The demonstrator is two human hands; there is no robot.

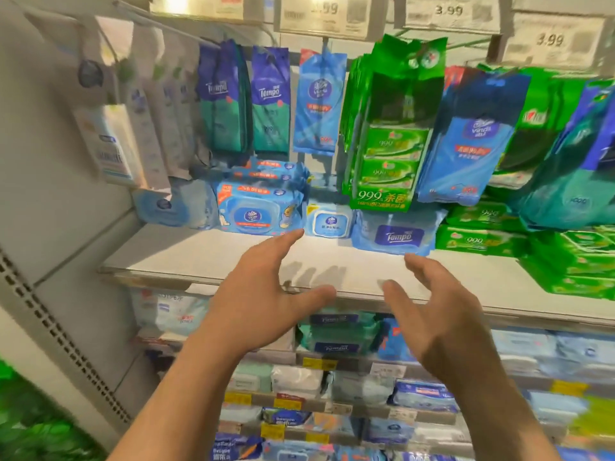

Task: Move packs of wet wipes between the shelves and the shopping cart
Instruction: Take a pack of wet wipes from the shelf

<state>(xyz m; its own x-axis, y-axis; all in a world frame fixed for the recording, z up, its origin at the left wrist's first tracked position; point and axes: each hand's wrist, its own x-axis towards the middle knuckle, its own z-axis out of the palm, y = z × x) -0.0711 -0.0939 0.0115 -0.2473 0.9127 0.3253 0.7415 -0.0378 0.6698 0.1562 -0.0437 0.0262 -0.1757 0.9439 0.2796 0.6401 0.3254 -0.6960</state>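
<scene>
Both my hands reach toward a white shelf [206, 261] and hold nothing. My left hand [263, 294] has its fingers spread, the index fingertip close to a blue lidded pack of wet wipes [261, 207]. My right hand [442, 314] is spread too, just below a blue Tempo pack [397, 232]. Between those two packs sits a small pale blue pack [329, 219]. Green 999 packs [482, 241] are stacked at the right of the shelf. The shopping cart is out of view.
Hanging packs fill the hooks above: purple-green Tempo [269, 101], blue Vinda [319, 101], green 999 [386, 128]. Price tags [449, 11] line the top. Lower shelves [332, 407] hold more packs. A grey perforated upright [50, 321] stands at the left.
</scene>
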